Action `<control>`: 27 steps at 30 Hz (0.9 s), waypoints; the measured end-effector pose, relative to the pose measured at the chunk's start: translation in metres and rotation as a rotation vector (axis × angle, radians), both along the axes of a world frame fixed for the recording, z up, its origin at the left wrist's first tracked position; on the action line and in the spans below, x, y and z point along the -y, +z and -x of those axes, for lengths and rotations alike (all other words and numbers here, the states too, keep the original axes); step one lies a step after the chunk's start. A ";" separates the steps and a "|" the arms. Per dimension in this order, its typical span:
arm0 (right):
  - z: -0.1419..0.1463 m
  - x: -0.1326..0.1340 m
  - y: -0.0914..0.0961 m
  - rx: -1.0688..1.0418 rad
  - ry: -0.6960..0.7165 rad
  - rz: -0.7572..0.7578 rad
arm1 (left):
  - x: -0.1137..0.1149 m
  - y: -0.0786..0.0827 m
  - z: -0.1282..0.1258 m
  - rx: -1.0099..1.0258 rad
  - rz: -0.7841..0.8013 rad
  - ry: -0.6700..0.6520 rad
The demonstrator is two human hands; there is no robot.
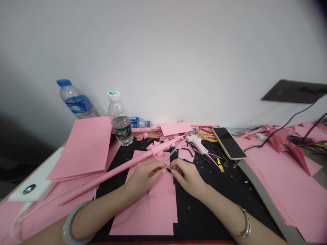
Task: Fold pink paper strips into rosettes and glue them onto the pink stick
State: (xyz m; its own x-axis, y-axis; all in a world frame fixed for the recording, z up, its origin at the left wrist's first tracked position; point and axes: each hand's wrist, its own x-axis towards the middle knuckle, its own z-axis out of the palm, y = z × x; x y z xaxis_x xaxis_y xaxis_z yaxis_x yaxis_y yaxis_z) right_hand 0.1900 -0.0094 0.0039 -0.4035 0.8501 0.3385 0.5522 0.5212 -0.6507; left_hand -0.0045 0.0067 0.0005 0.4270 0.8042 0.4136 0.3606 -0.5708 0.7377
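From the far left, as I viewed the bench remotely through the head camera: a white power bank [38, 182] lay partly under the left stack [84, 146] of pink sheets, and a blue-capped bottle [78, 102] leaned at the wall [173, 61] behind them. A white-capped bottle [120, 124] stood upright beside that stack; another bottle [138, 122] lay on its side farther back. A pink tube [120, 168] ran obliquely, from lower left to upper right, beyond the left forearm.

At centre, the left hand [144, 173] pinched what I took for a narrow pink slip [167, 166] between thumb and forefinger. The slip lay above the pink sheet [153, 212] on the black mat [217, 207], directly between the two sets of fingertips. The governing relation: its long axis appeared to run crosswise, from one pinch to the other, so that I judged neither hand the nearer. A small dark spot showed beneath it; I could not tell what it was. The right hand [190, 175] met it from the opposite side, likewise pinching, its fingertips just beside those of the left.

Beyond the right hand lay a glue gun [196, 143]; farther right, a phone [228, 143], dark screen upward, and the right stack [273, 183] of pink sheets.
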 end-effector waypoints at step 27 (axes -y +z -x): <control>-0.001 0.000 0.001 -0.109 0.040 0.177 | 0.001 0.009 -0.001 0.039 0.179 -0.088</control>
State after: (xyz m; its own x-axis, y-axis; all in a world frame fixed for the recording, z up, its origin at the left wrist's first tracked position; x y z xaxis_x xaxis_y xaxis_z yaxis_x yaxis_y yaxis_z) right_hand 0.1911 -0.0090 0.0047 -0.4077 0.8840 0.2289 0.4548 0.4139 -0.7886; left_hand -0.0039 0.0060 0.0091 0.4854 0.8266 0.2848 0.2844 -0.4574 0.8426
